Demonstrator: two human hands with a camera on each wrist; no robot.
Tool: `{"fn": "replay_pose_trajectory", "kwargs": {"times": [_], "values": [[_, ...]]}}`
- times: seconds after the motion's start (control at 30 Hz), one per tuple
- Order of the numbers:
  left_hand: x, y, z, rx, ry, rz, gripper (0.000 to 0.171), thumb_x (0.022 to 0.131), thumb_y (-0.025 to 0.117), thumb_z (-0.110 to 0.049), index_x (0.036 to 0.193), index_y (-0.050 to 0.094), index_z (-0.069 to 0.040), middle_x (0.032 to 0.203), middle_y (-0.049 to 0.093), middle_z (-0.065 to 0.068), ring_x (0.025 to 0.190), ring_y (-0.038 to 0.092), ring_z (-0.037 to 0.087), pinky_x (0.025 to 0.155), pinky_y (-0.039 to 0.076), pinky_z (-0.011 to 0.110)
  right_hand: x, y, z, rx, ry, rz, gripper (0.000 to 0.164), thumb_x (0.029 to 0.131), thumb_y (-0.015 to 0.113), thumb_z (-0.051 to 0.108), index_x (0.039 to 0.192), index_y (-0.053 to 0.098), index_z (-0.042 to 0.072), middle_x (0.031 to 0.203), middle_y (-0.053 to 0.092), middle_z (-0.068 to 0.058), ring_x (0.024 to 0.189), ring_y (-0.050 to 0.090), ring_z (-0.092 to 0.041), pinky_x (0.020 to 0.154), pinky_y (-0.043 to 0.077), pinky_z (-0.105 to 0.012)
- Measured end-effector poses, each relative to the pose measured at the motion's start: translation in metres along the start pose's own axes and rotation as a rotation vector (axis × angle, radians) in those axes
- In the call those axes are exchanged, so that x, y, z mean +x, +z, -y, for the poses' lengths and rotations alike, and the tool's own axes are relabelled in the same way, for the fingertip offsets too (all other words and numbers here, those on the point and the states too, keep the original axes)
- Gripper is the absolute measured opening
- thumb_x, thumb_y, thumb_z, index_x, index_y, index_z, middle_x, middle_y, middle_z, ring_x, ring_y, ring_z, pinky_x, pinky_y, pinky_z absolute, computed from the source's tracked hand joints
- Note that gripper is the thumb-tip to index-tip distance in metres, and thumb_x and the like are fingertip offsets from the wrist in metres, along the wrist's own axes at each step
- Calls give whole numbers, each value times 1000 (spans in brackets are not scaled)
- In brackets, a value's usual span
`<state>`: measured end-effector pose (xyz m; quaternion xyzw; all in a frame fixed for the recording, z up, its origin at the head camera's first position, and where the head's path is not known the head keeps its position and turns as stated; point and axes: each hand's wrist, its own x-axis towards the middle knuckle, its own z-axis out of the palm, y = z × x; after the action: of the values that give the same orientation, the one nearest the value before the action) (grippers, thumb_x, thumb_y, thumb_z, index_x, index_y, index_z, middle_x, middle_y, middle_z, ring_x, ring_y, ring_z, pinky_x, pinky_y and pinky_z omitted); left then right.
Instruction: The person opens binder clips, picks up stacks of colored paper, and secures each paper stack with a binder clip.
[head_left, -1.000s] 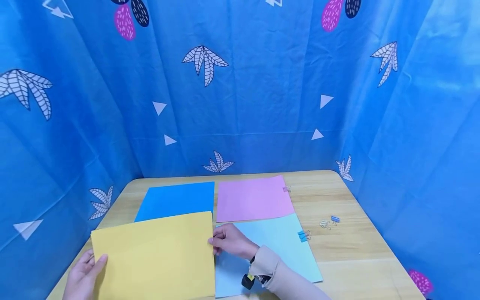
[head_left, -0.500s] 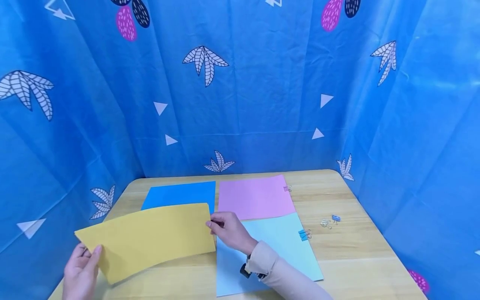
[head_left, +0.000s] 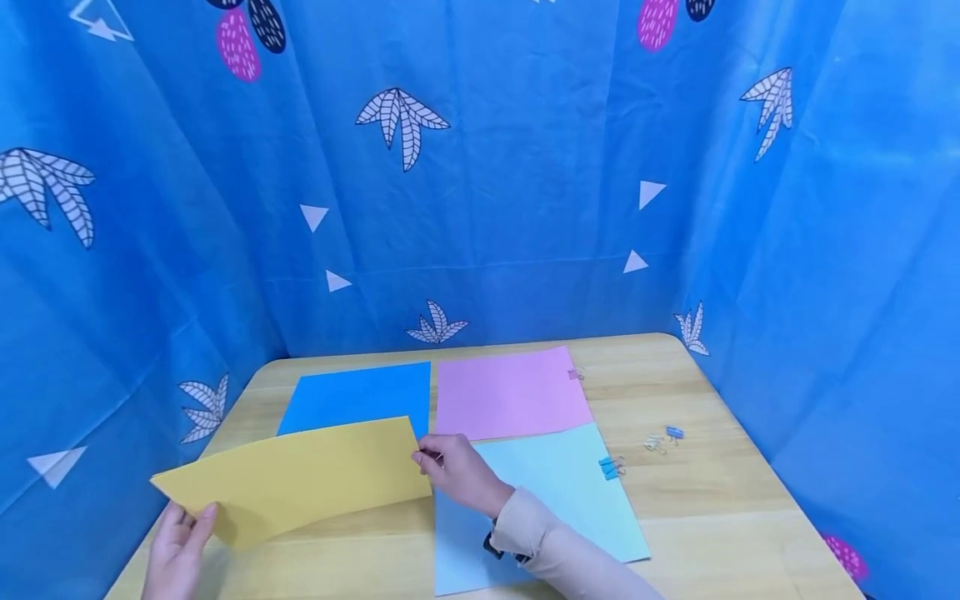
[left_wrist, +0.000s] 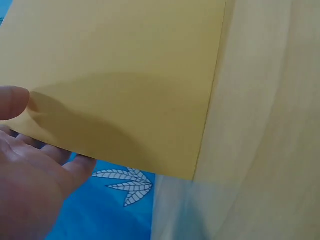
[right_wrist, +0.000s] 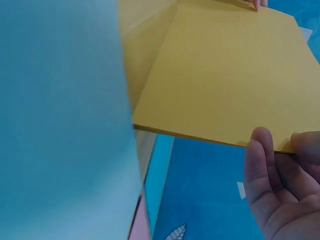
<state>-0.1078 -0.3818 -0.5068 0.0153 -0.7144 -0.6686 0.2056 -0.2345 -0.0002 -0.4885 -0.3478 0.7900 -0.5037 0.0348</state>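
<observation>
I set my clock on the table (head_left: 712, 500), hub at its middle and 12 at the back edge. Nearest me, at 8 o'clock, the left hand (head_left: 176, 546) has its thumb on the face of the yellow paper (head_left: 315, 479) and its fingers behind, pinching it near the left corner with barely a gap between. A beige sleeve (head_left: 562, 546) comes in from 5 o'clock to the right hand (head_left: 463, 475) at the hub, whose thumb and bent fingers close on the paper's right edge. Between them, at 9 o'clock, I have the yellow paper raised off the table, tilted and slightly bowed; how many sheets I can't tell. At 4 o'clock lies aqua paper (head_left: 555, 492), a teal binder clip (head_left: 607, 468) on its right edge. Two loose clips, one whitish (head_left: 654, 442), one blue (head_left: 675, 432), sit between 2 and 3. Farther out, blue paper (head_left: 360, 396), partly hidden by the yellow, lies at 11, and pink paper (head_left: 510, 396) with a pink clip (head_left: 574, 374) at 1. A patterned blue curtain (head_left: 495, 217) stands behind at 12.
</observation>
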Motion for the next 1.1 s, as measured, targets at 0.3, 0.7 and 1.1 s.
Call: {"fn": "replay_pose_trajectory", "kwargs": {"times": [0.3,0.7,1.1], "values": [[4,-3,8,360,-274,30,19,112,43,-31,131,47,-31,98,53,-46,92,51,-27,73,49,4,0,2,-16,-47,32,48,24,107,56,10,88,67,1,79,69,-17,59,48,2,53,42,-12],[12,14,-3,509,-55,43,18,111,46,-18,125,58,-15,94,64,-37,87,65,-14,70,57,12,3,-23,-20,33,112,23,27,107,56,15,87,71,5,82,72,-17,70,68,-25,51,43,-18],[57,71,-17,336,-129,235,56,111,48,-27,149,37,12,98,73,-26,85,72,2,72,63,25,0,-103,-24,124,248,-81,19,104,62,13,111,77,3,80,71,-10,67,64,-23,56,53,-27]]}}
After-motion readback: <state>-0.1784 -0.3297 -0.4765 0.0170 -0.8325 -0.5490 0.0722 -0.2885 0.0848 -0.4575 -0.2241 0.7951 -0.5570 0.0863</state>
